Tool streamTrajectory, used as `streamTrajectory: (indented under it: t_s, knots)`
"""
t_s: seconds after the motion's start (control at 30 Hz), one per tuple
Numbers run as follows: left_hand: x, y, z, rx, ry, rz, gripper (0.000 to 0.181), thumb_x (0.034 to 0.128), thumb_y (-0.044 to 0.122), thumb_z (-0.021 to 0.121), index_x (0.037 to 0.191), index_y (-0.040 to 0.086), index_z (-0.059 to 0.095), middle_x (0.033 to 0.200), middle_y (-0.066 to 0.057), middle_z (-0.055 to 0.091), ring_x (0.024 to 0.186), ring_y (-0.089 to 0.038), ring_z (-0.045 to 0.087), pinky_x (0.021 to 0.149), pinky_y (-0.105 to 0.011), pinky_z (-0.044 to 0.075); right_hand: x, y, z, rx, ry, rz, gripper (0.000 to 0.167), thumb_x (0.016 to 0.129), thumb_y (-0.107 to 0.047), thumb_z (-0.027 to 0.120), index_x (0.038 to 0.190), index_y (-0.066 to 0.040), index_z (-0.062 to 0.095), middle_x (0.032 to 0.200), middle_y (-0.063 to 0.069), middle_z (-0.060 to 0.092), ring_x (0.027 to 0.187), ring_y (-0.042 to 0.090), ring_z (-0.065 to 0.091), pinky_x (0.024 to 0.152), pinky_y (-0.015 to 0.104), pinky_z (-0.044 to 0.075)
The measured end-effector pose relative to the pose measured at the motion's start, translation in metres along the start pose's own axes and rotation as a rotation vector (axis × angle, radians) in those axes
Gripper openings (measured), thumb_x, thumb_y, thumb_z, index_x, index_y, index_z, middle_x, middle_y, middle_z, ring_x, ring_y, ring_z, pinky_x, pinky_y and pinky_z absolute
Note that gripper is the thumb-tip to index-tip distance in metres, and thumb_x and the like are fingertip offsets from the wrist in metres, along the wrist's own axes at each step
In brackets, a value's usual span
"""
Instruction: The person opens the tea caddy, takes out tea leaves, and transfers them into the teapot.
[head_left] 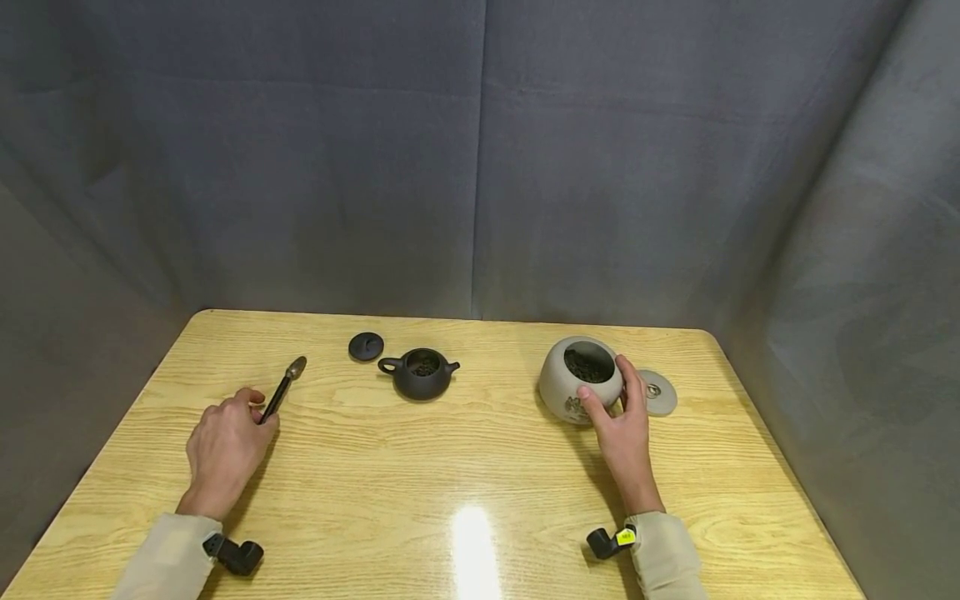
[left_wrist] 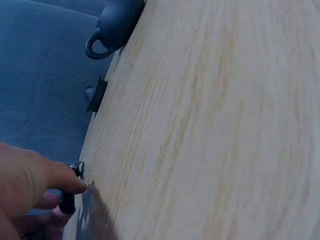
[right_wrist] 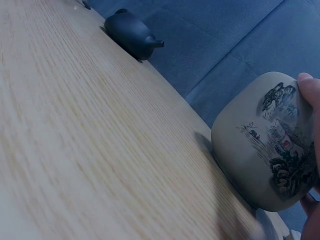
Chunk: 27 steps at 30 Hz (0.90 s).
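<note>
The left hand [head_left: 228, 446] pinches the black handle of a spoon [head_left: 279, 392] between thumb and fingers; its metal bowl points away, toward the table's back. In the left wrist view the thumb and fingers of the left hand [left_wrist: 30, 190] are around the dark handle [left_wrist: 67, 202]. The right hand [head_left: 628, 437] grips a grey round jar [head_left: 558, 387] by its rim and right side, thumb at the near rim. Dark leaves are visible inside the jar, which looks slightly tilted. A painted landscape covers the jar's side [right_wrist: 255, 135] in the right wrist view.
A dark teapot [head_left: 422, 385], uncovered with leaves inside, stands at centre, spout to the right. Its dark lid [head_left: 366, 347] lies behind its handle, to the left. The grey jar lid [head_left: 662, 402] lies right of the jar. Grey curtains [head_left: 337, 167] enclose the wooden table [head_left: 375, 500].
</note>
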<state>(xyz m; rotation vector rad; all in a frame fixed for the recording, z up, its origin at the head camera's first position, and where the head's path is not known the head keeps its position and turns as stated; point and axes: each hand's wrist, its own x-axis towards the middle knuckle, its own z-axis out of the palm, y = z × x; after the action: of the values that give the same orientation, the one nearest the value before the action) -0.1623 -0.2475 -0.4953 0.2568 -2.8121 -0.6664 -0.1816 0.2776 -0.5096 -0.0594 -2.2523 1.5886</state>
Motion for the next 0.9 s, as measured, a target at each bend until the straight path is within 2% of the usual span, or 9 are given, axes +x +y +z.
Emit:
streamTrajectory:
  t_s: [0.23, 0.37, 0.6, 0.8, 0.9]
  knots:
    - [0.003, -0.001, -0.003, -0.030, -0.124, -0.053, 0.039, 0.0982, 0.022, 0.072, 0.125, -0.005, 0.066, 0.104, -0.024, 0.078, 0.087, -0.042, 0.071, 0.055, -0.037, 0.044, 0.000, 0.003, 0.000, -0.003, -0.002, -0.002, 0.076, 0.101, -0.029, 0.076, 0.166, -0.026, 0.036, 0.171, 0.000, 0.031, 0.162, 0.022, 0.030, 0.134, 0.051, 0.023]
    - [0.003, -0.002, -0.004, -0.035, -0.168, -0.073, 0.043, 0.0999, 0.025, 0.071, 0.128, -0.005, 0.064, 0.105, -0.025, 0.077, 0.085, -0.039, 0.071, 0.055, -0.036, 0.043, -0.001, 0.002, 0.000, 0.005, -0.009, 0.000, 0.077, 0.101, -0.028, 0.075, 0.166, -0.026, 0.035, 0.172, 0.000, 0.030, 0.163, 0.023, 0.029, 0.134, 0.052, 0.023]
    - [0.003, -0.004, -0.006, -0.040, -0.172, -0.074, 0.047, 0.0992, 0.029, 0.072, 0.129, -0.007, 0.063, 0.104, -0.025, 0.077, 0.081, -0.037, 0.071, 0.055, -0.034, 0.043, 0.001, 0.001, -0.001, 0.012, -0.017, 0.006, 0.076, 0.101, -0.030, 0.076, 0.166, -0.025, 0.036, 0.172, 0.001, 0.031, 0.163, 0.025, 0.029, 0.135, 0.052, 0.021]
    - [0.003, -0.002, -0.013, -0.023, -0.170, -0.067, 0.051, 0.0995, 0.033, 0.072, 0.130, -0.007, 0.064, 0.108, -0.024, 0.077, 0.088, -0.041, 0.071, 0.061, -0.038, 0.045, 0.000, -0.009, -0.008, 0.045, -0.038, 0.085, 0.080, 0.100, -0.034, 0.076, 0.168, -0.027, 0.033, 0.175, 0.001, 0.030, 0.165, 0.028, 0.026, 0.135, 0.053, 0.022]
    - [0.004, 0.001, -0.020, -0.023, -0.128, -0.058, 0.050, 0.0985, 0.032, 0.074, 0.129, -0.006, 0.066, 0.106, -0.023, 0.077, 0.087, -0.039, 0.071, 0.061, -0.037, 0.045, 0.001, -0.020, -0.013, 0.058, -0.023, 0.094, 0.082, 0.100, -0.035, 0.076, 0.168, -0.025, 0.031, 0.176, 0.001, 0.029, 0.165, 0.030, 0.026, 0.134, 0.053, 0.024]
